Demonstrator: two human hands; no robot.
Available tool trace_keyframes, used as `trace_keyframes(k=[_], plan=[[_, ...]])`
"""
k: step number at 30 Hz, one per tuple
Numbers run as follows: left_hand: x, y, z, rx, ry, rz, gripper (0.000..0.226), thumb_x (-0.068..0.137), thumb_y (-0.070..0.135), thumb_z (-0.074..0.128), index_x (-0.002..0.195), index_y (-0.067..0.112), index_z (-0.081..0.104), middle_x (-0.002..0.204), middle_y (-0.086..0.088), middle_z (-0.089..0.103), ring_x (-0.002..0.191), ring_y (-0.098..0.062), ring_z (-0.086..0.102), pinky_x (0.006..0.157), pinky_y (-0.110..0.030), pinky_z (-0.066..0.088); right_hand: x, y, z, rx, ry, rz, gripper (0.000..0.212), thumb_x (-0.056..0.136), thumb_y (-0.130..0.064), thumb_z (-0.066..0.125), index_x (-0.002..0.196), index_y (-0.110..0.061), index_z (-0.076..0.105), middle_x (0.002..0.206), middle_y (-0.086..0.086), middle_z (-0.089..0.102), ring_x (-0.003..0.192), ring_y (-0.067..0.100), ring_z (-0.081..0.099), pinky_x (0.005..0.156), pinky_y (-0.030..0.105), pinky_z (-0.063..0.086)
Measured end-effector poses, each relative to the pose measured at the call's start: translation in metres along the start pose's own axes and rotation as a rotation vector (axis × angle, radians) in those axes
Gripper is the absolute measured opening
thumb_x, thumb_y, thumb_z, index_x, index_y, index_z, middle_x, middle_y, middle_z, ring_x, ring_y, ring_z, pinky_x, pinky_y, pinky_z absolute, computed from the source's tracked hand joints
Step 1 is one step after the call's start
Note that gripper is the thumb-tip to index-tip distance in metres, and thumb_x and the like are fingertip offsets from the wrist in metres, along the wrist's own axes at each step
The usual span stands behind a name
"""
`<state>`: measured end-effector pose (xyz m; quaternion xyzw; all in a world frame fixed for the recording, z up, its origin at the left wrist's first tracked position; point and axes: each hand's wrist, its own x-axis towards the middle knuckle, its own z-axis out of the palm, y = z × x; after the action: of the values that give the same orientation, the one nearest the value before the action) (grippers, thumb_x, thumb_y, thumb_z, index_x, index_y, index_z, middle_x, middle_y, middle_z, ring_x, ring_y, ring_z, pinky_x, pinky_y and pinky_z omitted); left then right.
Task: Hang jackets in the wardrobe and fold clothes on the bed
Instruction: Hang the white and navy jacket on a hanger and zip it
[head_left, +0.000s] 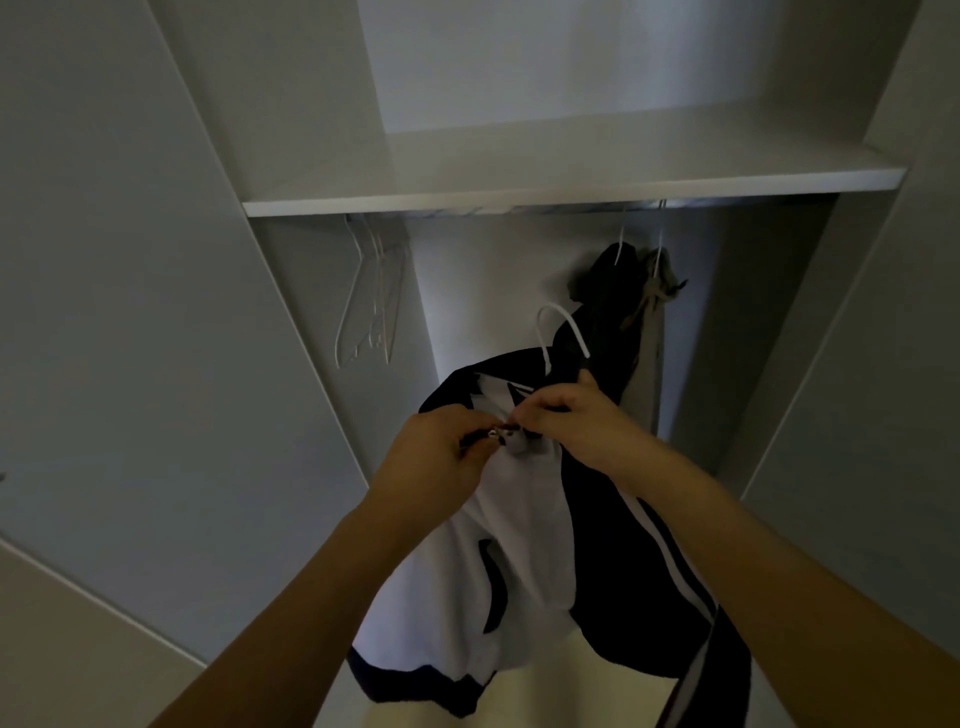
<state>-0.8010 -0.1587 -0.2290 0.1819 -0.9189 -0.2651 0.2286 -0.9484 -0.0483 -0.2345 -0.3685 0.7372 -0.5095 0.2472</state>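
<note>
A white and dark navy jacket (519, 545) hangs in front of me on a white hanger (563, 325), whose hook stands free below the rail. My left hand (436, 457) and my right hand (576, 415) meet at the jacket's chest. Both pinch the fabric around a small metal zipper pull (506, 435). The jacket's lower hem droops between my forearms. Inside the open wardrobe, a dark jacket (608, 291) and a grey-beige garment (657, 312) hang on white hangers from the rail (519, 209) at the right.
A white shelf (519, 200) runs just above the rail. Several bare white hangers (369, 301) hang at the rail's left end. Wardrobe side panels rise at left (291, 312) and right (789, 338). A pale door (104, 312) fills the left side.
</note>
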Motion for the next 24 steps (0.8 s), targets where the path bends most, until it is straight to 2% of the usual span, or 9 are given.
trace_keyframes(k=[4, 7, 11, 13, 16, 19, 24], plan=[[0.003, 0.003, 0.000, 0.010, 0.003, -0.032, 0.011, 0.090, 0.019, 0.067, 0.099, 0.019, 0.074, 0.091, 0.006, 0.070, 0.083, -0.010, 0.064, 0.078, -0.020, 0.050, 0.001, 0.002, -0.002, -0.038, -0.026, -0.041, 0.022, 0.083, -0.018, 0.072, 0.102, -0.008, 0.073, 0.137, 0.008, 0.036, 0.064, -0.022, 0.029, 0.060, -0.014, 0.021], [0.005, 0.004, -0.001, 0.014, 0.001, -0.077, 0.010, 0.089, 0.023, 0.069, 0.094, 0.017, 0.073, 0.086, 0.004, 0.069, 0.079, -0.011, 0.064, 0.077, -0.029, 0.053, 0.001, 0.003, -0.004, -0.039, -0.048, -0.062, 0.021, 0.081, -0.020, 0.075, 0.100, -0.012, 0.074, 0.132, 0.009, 0.041, 0.065, -0.035, 0.024, 0.064, -0.015, 0.019], [0.009, 0.005, -0.002, 0.039, 0.023, -0.076, 0.012, 0.086, 0.027, 0.071, 0.089, 0.015, 0.071, 0.080, 0.004, 0.067, 0.073, -0.010, 0.062, 0.067, -0.021, 0.048, 0.001, 0.004, -0.005, -0.072, -0.060, -0.104, 0.017, 0.078, -0.021, 0.078, 0.095, -0.021, 0.074, 0.126, 0.015, 0.051, 0.075, -0.020, 0.027, 0.066, -0.017, 0.010], [0.010, 0.005, -0.003, 0.029, 0.007, -0.073, 0.012, 0.087, 0.026, 0.070, 0.089, 0.014, 0.071, 0.079, 0.003, 0.067, 0.072, -0.010, 0.061, 0.067, -0.022, 0.048, 0.002, 0.004, -0.003, -0.075, -0.043, -0.125, 0.015, 0.077, -0.021, 0.079, 0.089, -0.028, 0.073, 0.122, 0.010, 0.048, 0.077, -0.020, 0.030, 0.070, -0.016, 0.015], [0.012, 0.004, -0.004, 0.024, -0.024, -0.059, 0.012, 0.088, 0.025, 0.069, 0.089, 0.013, 0.071, 0.078, 0.004, 0.066, 0.070, -0.008, 0.060, 0.065, -0.018, 0.046, 0.002, 0.003, -0.001, -0.083, -0.010, -0.162, 0.017, 0.076, -0.022, 0.079, 0.080, -0.036, 0.070, 0.106, -0.001, 0.039, 0.091, -0.016, 0.042, 0.078, -0.010, 0.027], [0.013, 0.006, -0.005, 0.041, -0.058, -0.062, 0.012, 0.088, 0.026, 0.069, 0.086, 0.014, 0.070, 0.073, 0.008, 0.063, 0.066, -0.004, 0.056, 0.060, -0.012, 0.042, 0.003, 0.002, -0.001, -0.045, 0.017, -0.168, 0.019, 0.078, -0.019, 0.078, 0.076, -0.036, 0.070, 0.097, -0.007, 0.037, 0.086, -0.020, 0.044, 0.077, -0.010, 0.029], [0.016, 0.008, -0.006, -0.035, -0.092, -0.172, 0.013, 0.090, 0.026, 0.065, 0.080, 0.018, 0.065, 0.069, 0.009, 0.058, 0.058, -0.001, 0.051, 0.054, -0.009, 0.039, 0.003, -0.002, -0.002, 0.014, 0.004, -0.091, 0.015, 0.085, -0.016, 0.071, 0.080, -0.030, 0.068, 0.102, -0.007, 0.037, 0.089, -0.010, 0.042, 0.069, -0.010, 0.029]])
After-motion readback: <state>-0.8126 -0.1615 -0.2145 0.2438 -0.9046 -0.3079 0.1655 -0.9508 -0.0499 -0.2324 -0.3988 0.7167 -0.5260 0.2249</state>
